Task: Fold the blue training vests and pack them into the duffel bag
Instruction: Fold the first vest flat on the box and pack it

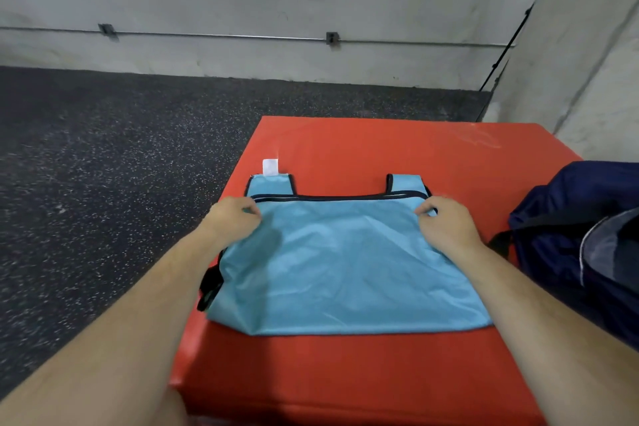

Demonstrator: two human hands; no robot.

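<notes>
1. The light blue training vest (345,263) lies flat on the red padded block (345,373). Its lower half appears to be doubled up to the neckline. Two shoulder straps (406,183) and a white label (270,167) show beyond the fold on the far side.
2. The left hand (233,218) has its grip closed, pinching the upper layer at its far left corner. The right hand (446,221) pinches the far right corner the same way.
3. The navy duffel bag (581,235) sits on the right side of the block, just beside the vest. A grey lining shows, which suggests the mouth is open, though I cannot tell for certain.
4. This looks like the first fold being lined up. No vest is visibly packed yet.
5. The cloth looks thin and slick, so the top layer could slide out of line if one corner is let go before the other, and the fold would end up crooked.
6. Diagonal creases run across the middle. If they are pressed down as they are, they would be trapped and make a lumpy bundle.
7. The black side strap (209,284) hangs off the vest's left edge, right at the edge of the block. During the next fold it could snag, or it could drag that side off towards the speckled floor (103,166).
8. The bag crowds the right side, so a sideways fold from there may catch on it
</notes>
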